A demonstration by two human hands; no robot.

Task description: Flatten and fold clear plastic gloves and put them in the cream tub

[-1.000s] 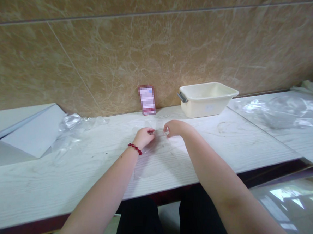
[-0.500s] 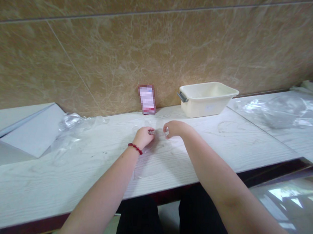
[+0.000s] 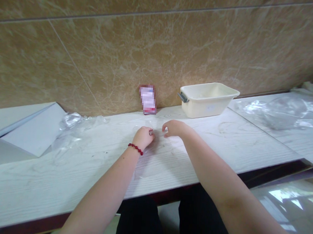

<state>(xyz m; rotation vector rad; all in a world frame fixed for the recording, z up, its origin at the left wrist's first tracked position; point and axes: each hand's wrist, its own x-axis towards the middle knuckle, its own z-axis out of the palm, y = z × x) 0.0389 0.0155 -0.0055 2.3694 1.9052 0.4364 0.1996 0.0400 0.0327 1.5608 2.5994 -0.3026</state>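
My left hand point(image 3: 144, 137), with a red bead bracelet point(image 3: 135, 149) at the wrist, pinches a thin clear plastic bag point(image 3: 141, 172). The bag lies flat on the white wood-grain table, and its outline is faint. A short way to the right, my right hand point(image 3: 174, 128) has its thumb and fingers curled towards each other at the bag's see-through edge. That edge is hard to make out between the two hands. Behind them, a pixelated, red-edged upright item point(image 3: 148, 99) leans on the wall.
A cream plastic tub point(image 3: 207, 106) with a grey handle stands at the back right. Crumpled clear plastic point(image 3: 286, 109) lies farther right, and more clear plastic point(image 3: 74, 129) lies at left beside an open white box point(image 3: 29, 132). A brown marble wall point(image 3: 109, 57) borders the table.
Both hands stay almost in place. The fingers of my right hand have shifted very slightly left; the other things rest as before.
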